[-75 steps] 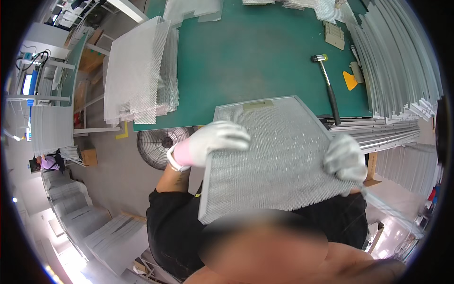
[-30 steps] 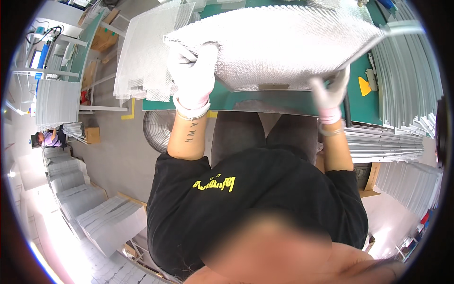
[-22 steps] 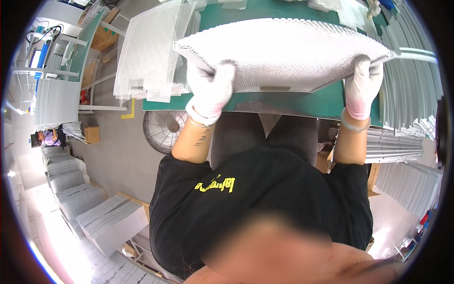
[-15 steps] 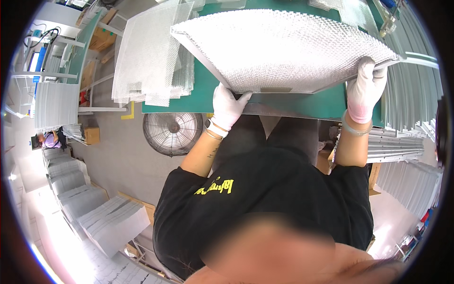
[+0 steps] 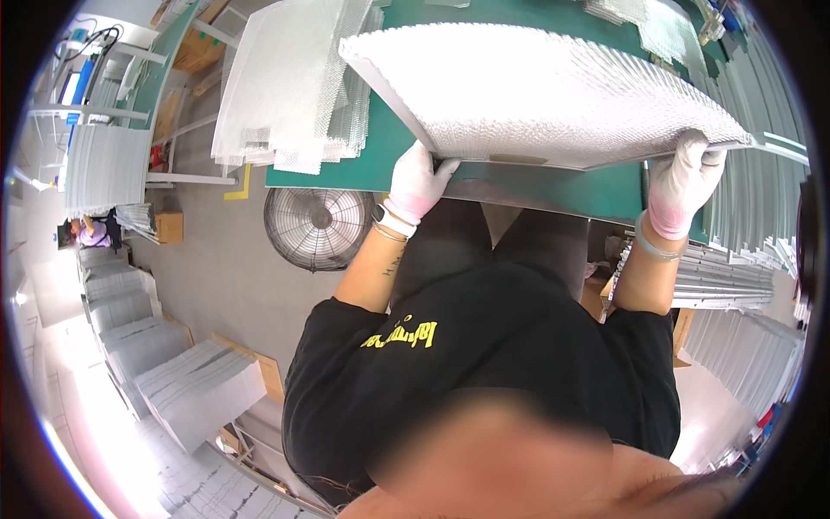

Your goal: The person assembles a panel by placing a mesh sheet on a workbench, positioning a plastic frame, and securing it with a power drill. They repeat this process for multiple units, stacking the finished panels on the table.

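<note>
A large silvery mesh filter panel [image 5: 553, 95] with a thin metal frame is held up at a tilt over the green worktable [image 5: 536, 186]. My left hand [image 5: 418, 183], in a white glove with a pink cuff, closes on the panel's near left corner, thumb along the near edge. At the near right side, my gloved right hand [image 5: 685, 186] grips the frame, its fingers wrapped over the edge. A small brownish label [image 5: 517, 159] shows on the near edge of the frame. The panel hides most of the table behind it.
Loose mesh sheets [image 5: 290, 82] are stacked on the table's left, some overhanging its edge. More mesh pieces [image 5: 670, 35] lie at the far right. Pale frame strips [image 5: 752, 164] stand along the right side. A round floor fan [image 5: 320, 223] stands left of my legs.
The panel has shifted a little to the right in my hands and appears tilted more steeply. My right hand has moved right and slightly nearer, still gripping the frame.
</note>
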Motion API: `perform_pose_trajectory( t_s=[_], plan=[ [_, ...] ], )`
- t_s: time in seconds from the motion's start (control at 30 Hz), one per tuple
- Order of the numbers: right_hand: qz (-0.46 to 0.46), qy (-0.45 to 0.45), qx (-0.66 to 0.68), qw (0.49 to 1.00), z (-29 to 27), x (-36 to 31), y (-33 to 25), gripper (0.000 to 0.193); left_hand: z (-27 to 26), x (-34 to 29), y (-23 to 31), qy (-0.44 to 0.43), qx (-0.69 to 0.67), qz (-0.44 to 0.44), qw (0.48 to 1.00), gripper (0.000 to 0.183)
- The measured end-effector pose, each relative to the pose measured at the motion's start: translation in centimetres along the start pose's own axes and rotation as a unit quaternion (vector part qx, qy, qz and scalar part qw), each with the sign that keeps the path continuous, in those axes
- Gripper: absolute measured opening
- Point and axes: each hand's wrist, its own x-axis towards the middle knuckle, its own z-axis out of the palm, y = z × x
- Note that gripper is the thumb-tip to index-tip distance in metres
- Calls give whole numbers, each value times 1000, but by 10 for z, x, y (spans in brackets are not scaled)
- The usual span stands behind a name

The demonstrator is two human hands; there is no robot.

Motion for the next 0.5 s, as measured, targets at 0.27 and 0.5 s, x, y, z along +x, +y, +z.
perform_pose_trajectory(
  t_s=[0.27, 0.5],
  plan=[
    [23, -50, 6, 998, -20, -3, -5, 34, -78, 30, 120, 34, -343, 224, 912, 42],
    [-18, -42, -13, 999, -21, -9, -5, 39, -90, 48, 151, 104, -360, 285, 882, 11]
  ],
)
